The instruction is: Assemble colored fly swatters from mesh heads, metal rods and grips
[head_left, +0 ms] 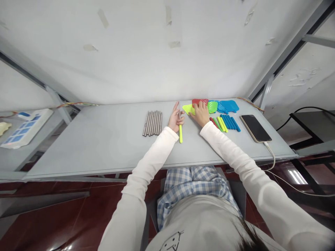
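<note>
My left hand (pixel 176 119) is closed around a thin metal rod with a yellow handle (pixel 180 135); the rod points away from me and the handle toward me. To its right, my right hand (pixel 201 113) has curled fingers on a yellow perforated fly swatter head (pixel 187 108), and its fingertips overlap a red fly swatter head (pixel 200 101). Just beyond that hand lie a green fly swatter head (pixel 212 106) and blue fly swatter heads (pixel 229 106), partly overlapping. Left of my left hand, several bare metal rods (pixel 153 122) lie side by side.
Red, green, yellow and blue handles (pixel 230 122) lie in a row right of my right forearm. A phone (pixel 255 128) with a white charging cable (pixel 270 153) lies farther right. The grey table (pixel 104 146) meets a white wall behind. A power strip (pixel 27 127) sits at far left.
</note>
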A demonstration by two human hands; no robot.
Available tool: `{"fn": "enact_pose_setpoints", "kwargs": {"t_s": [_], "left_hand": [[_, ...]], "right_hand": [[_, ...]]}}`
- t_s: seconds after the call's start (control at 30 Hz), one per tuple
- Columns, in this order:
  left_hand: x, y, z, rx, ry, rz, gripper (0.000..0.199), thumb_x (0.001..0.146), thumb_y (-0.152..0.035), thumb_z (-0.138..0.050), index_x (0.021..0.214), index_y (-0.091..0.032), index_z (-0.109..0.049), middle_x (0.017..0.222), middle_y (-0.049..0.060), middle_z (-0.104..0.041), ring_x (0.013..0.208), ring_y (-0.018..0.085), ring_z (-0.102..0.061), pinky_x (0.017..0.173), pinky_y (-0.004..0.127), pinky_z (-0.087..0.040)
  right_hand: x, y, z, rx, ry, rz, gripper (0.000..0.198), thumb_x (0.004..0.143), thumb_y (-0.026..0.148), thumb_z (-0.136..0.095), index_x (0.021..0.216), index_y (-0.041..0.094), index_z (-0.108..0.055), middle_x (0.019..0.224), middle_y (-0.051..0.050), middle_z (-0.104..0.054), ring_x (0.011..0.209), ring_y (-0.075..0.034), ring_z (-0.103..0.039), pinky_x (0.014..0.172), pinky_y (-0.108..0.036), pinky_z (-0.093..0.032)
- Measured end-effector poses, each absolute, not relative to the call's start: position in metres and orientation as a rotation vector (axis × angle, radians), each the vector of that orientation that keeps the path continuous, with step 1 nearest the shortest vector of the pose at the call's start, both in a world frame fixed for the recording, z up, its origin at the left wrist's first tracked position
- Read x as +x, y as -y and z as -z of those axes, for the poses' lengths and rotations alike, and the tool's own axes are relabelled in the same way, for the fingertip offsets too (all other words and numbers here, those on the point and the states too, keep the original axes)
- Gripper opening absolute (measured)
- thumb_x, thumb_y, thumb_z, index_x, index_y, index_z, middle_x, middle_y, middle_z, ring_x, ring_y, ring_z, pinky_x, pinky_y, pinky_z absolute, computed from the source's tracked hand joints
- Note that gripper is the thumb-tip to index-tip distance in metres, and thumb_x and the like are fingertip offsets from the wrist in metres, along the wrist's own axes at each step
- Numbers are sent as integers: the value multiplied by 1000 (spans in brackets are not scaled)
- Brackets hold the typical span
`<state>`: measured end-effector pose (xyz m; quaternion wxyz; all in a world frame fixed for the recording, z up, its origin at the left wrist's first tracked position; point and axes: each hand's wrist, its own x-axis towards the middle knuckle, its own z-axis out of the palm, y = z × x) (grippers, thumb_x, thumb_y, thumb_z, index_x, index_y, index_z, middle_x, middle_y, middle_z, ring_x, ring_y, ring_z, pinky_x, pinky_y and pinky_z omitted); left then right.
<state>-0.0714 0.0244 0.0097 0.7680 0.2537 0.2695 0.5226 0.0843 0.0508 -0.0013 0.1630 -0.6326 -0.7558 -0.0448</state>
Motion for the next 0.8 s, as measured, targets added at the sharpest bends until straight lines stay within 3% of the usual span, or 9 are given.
{"fn": "enact_pose_setpoints", "kwargs": {"t_s": [0.07, 0.13, 0.27, 0.53, 0.7, 0.8], "left_hand": [[-68, -29, -10, 546, -589, -1118, 49, 91, -26, -45, 137, -45, -42, 68, -5, -48, 37, 2, -26, 32, 10, -12], [-65, -35, -10, 548, -591, -1107, 50, 91, -28, -46, 138, -45, -40, 63, -6, -44, 38, 3, -27, 32, 10, -13], [-61, -46, -7, 568, -577, -1085, 52, 91, -31, -47, 141, -43, -38, 57, -8, -32, 38, 4, -27, 33, 10, -13], [-61, -58, -4, 544, -593, -1056, 44, 91, -37, -46, 134, -36, -48, 58, -8, -32, 38, 3, -25, 34, 12, -11], [-57, -56, -4, 490, -574, -1061, 23, 90, -32, -44, 105, -23, -59, 59, -6, -35, 40, 3, -26, 34, 11, -11], [-50, -54, -4, 494, -577, -1050, 20, 91, -30, -42, 81, -17, -53, 59, -5, -38, 41, 3, -27, 33, 12, -12]], "right_hand": [[90, -55, 3, -1810, 2161, 140, 74, 86, 49, -53, 140, 2, -35, 145, -28, -35, 128, -39, -35, 102, -49, -26], [96, -59, 6, -1831, 2201, 116, 78, 84, 51, -56, 140, 1, -35, 145, -28, -35, 132, -39, -31, 106, -50, -20], [103, -63, 10, -1827, 2256, 145, 54, 89, 45, -50, 124, 4, -54, 124, -24, -56, 123, -35, -40, 106, -49, -20], [101, -56, 9, -1754, 2144, 144, 38, 91, 37, -46, 112, 10, -61, 119, -20, -55, 110, -33, -47, 97, -47, -30], [87, -62, -7, -1642, 1804, -184, 38, 96, 40, -36, 106, 16, -63, 116, -15, -58, 111, -29, -49, 94, -43, -35], [73, -69, -16, -1501, 1696, -664, 35, 91, 48, -47, 87, 17, -64, 93, -9, -65, 91, -21, -59, 84, -35, -42]]}}
